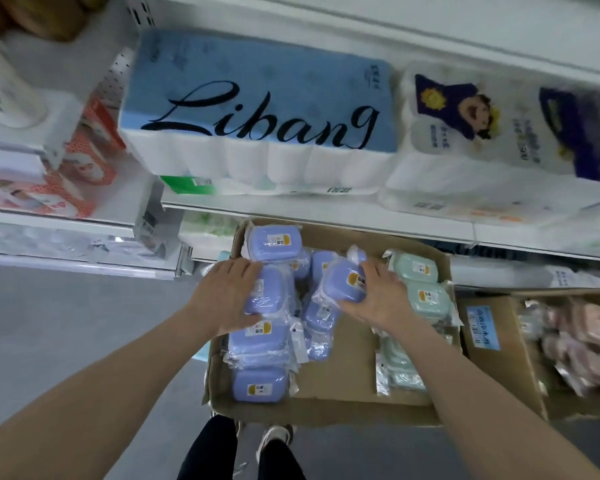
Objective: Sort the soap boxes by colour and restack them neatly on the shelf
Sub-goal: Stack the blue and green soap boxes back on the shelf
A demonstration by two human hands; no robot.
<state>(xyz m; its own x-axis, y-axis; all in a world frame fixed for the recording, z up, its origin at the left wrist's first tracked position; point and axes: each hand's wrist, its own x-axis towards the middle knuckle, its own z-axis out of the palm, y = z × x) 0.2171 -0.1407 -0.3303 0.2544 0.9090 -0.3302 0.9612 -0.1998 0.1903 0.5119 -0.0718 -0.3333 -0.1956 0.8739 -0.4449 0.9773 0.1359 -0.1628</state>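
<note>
Here, cardboard tray [340, 375] (grey floor [66, 323] beside); left grip [227, 299] round purple box [267, 292], right grip [381, 296] round tilted purple box [343, 282].

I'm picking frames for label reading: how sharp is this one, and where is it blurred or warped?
Head view: lettering on the blue paper pack is crisp; the right edge, around the pink packets, is smeared; shelf edges bow from the wide lens.

Both arms reach forward, left hand [227, 299] and right hand [378, 301] gripping.
</note>
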